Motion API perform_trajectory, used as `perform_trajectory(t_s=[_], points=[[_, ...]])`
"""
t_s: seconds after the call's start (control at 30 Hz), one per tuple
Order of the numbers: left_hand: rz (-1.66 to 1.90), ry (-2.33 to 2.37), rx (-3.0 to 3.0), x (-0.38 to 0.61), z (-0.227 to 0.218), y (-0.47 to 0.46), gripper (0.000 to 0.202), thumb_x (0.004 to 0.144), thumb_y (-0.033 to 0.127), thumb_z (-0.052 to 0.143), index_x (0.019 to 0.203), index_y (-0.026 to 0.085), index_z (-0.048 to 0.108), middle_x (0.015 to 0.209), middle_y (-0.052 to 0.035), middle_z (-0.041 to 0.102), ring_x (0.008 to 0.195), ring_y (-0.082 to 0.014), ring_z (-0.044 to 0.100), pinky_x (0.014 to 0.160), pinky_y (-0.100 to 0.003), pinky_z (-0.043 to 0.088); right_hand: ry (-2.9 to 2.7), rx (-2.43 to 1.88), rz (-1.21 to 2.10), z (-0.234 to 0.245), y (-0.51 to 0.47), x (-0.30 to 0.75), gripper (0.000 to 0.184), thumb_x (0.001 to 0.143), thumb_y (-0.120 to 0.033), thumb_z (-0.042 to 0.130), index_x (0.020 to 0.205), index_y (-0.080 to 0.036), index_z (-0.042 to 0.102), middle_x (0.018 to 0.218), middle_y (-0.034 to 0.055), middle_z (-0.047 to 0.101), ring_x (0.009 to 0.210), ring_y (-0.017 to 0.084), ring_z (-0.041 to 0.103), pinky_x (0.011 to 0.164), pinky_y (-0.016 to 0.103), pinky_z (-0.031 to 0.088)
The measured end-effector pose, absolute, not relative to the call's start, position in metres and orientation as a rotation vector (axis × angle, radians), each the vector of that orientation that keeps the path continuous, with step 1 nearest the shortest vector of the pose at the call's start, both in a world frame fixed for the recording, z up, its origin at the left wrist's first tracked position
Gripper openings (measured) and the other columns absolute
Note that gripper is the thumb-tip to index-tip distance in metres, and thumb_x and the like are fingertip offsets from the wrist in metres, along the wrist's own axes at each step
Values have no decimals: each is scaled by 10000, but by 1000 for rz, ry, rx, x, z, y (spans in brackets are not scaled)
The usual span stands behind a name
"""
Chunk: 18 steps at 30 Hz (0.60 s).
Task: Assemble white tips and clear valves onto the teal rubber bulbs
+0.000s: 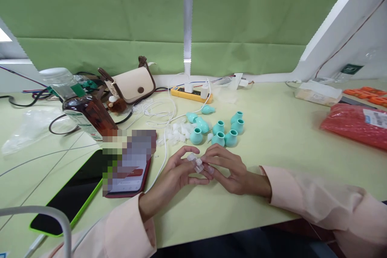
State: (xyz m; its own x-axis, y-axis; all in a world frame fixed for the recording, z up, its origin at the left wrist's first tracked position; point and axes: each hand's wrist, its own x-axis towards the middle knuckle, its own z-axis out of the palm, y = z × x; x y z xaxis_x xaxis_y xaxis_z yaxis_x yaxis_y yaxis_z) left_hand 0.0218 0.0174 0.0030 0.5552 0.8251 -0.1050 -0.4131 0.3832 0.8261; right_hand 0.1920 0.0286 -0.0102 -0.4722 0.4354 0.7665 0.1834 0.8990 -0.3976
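Between both hands, above the table, is a small translucent plastic piece [198, 164]; its exact kind does not show. My left hand [181, 168] is closed on it from the left, thumb and fingers pinching. From the right, the fingertips of my right hand [228, 168] press together at the same piece. Just beyond the hands stand several turquoise rubber bulbs [218, 138] with open necks, some upright and some lying on their sides. To their left lies a loose heap of small translucent white pieces [178, 132].
On the left lie a green-edged phone [72, 189], a red-cased phone [128, 169] and a dark-filled bottle [87, 111]. Behind are a cream handbag [133, 84], a yellow power strip [181, 93] and white cables. A red plastic package [353, 125] and a tissue box [317, 92] are right.
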Motion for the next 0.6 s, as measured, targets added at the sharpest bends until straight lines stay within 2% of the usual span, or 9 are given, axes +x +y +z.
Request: perform_trajectory(t_s=[0.17,0.3,0.47,0.6], points=[[788,518,773,22,3,17,166,785,119,455,925,206,433,761,-10,542,746,-144,559,737,-373,465,-2098,-430,291,-15,30,192,332,725,-51,509,1027,-189,524,899,76,525,852,169,510,696,349,477],[745,497,833,23,3,15,143,812,143,444,927,215,397,763,-6,523,717,-134,553,714,-357,468,-2118,-403,325,-15,29,192,325,742,-57,462,1029,-198,518,916,75,517,864,168,506,694,347,476],[765,491,869,23,2,18,62,833,181,415,861,218,375,651,32,442,566,-96,481,497,-247,479,-2068,-427,219,-9,29,193,334,726,-39,472,1030,-171,506,849,75,537,779,159,514,644,327,469],[706,549,884,22,3,18,81,822,170,399,862,237,375,605,56,376,480,-62,394,381,-166,429,-2048,-506,-191,-10,40,200,283,678,-75,539,938,-187,534,792,50,569,711,166,498,605,337,421]])
